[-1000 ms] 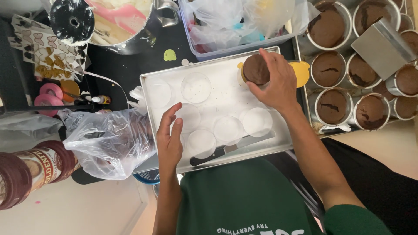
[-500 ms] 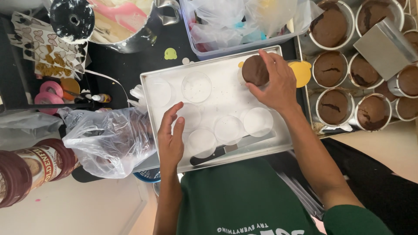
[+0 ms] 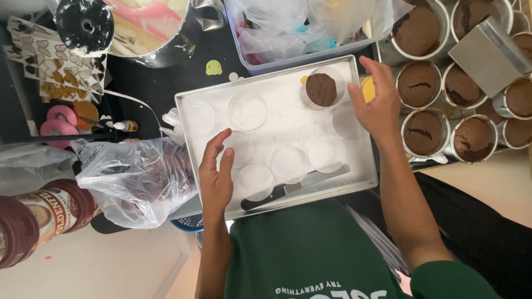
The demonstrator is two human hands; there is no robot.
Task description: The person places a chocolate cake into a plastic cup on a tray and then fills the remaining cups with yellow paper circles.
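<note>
Looking at the tray [image 3: 188, 111] rn: the right hand [image 3: 379, 105] is lifting off the little round choc cake [image 3: 321, 88], which a sec ago it was covering w/ its palm. So the cake is sitting on its own now, on one of the clear round discs in the tray's far right corner, looks like it's been set down and let go.

Right hand is hovering just right of the cake, over the tray's rim, fingers spread and relaxed, holding nothing afaict. Cake is near the fingertips but not touching, small gap between.

Left hand [image 3: 216, 177] is basically where it was, resting flat on the near left part of the tray, fingers half open, nothing in its grip, prob just steadying the tray. It's well apart from the cake, diagonal across the tray.

Other stuff: more empty clear discs [image 3: 247, 109] across the tray, a black-handled knife [image 3: 293, 188] lying along the near edge, and metal tins of choc cake [image 3: 421, 133] on the counter right of the tray. Crumpled plastic bag [image 3: 133, 177] to the left.
</note>
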